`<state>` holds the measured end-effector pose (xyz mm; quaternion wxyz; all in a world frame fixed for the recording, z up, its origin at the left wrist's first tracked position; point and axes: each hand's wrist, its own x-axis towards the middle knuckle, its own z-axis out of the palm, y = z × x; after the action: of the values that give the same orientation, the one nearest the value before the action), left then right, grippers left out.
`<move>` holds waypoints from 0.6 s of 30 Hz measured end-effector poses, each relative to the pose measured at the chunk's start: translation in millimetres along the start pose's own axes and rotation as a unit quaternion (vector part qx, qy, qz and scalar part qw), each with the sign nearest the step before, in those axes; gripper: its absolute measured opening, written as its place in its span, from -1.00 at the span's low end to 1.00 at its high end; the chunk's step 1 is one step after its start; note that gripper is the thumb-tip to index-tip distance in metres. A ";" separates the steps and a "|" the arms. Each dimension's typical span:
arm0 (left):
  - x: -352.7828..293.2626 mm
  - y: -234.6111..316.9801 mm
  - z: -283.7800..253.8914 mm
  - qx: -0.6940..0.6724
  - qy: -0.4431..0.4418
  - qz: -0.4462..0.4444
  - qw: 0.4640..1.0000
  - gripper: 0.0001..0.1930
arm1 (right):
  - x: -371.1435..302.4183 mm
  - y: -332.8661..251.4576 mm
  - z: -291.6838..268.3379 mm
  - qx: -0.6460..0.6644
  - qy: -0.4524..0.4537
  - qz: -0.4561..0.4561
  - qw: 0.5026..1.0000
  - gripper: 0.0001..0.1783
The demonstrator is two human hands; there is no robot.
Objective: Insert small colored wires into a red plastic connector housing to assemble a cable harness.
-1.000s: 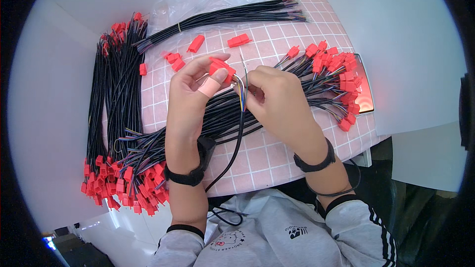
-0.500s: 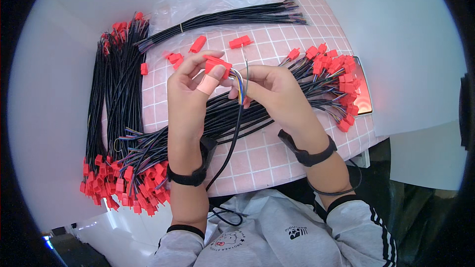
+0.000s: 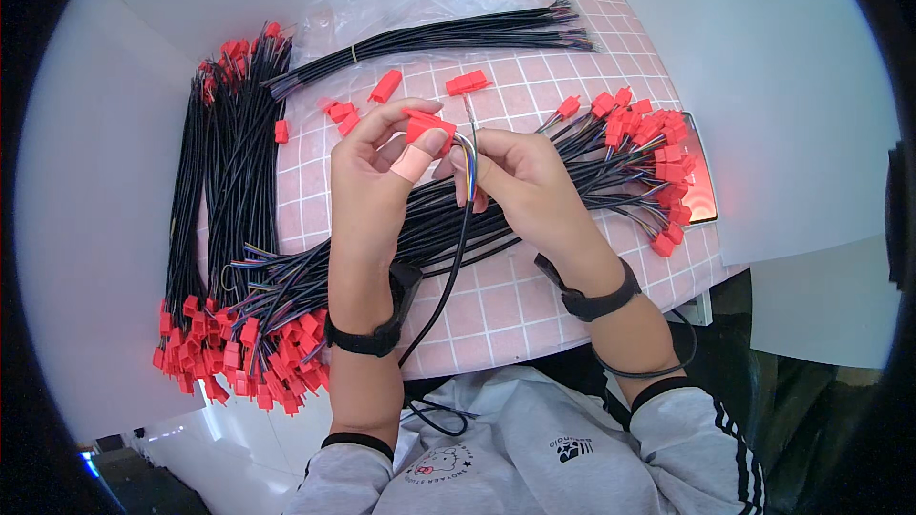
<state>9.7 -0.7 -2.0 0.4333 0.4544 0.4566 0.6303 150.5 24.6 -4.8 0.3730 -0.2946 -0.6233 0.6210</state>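
Note:
Between its thumb and fingers, my left hand [image 3: 367, 191] grips a red plastic connector [image 3: 421, 121]; its thumb has a tan bandage round it. Several thin coloured wires [image 3: 471, 176] run from the connector and bend down into a black cable [image 3: 447, 286], which hangs over the table's near edge. The fingers of my right hand [image 3: 530, 176] are pinched on these wires just right of the connector. One loose wire [image 3: 470, 110] sticks up past that hand, its tip by another red connector [image 3: 468, 83] on the table. My right fingertips are partly hidden.
A bundle of black cables [image 3: 429, 219] with red connectors [image 3: 658, 133] lies under my hands. More cables [image 3: 234, 181] are stacked at left. A tied bundle [image 3: 410, 41] and clear plastic [image 3: 382, 0] lie at the back. A phone [image 3: 701, 176] rests at right on the checked cloth [image 3: 496, 315].
My left hand has shifted slightly to the right with the connector. My right hand stays close by, its fingertips on the wires; the loose wire now stands a little more to the left.

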 end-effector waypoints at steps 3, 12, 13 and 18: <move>0.8 0.7 -0.2 0.001 0.005 -0.003 1.000 -0.76 | 1.3 -1.3 -1.7 0.011 -0.003 0.010 1.000 -0.77; -1.0 1.7 3.5 0.018 -0.014 0.013 1.000 -0.76 | 2.0 -0.1 -6.1 -0.005 -0.059 0.066 0.996 -0.71; -1.2 2.0 3.8 0.034 -0.027 0.019 0.999 -0.76 | 1.5 0.5 -5.3 -0.009 -0.051 0.064 0.997 -0.69; 0.2 0.2 1.3 0.009 -0.008 -0.007 1.000 -0.72 | 3.3 2.0 -3.2 0.000 -0.038 0.061 0.997 -0.71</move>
<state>10.9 -0.3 -1.6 0.4374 0.4598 0.4622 0.6194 151.2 29.2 -6.6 0.3107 -0.3084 -0.6181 0.6529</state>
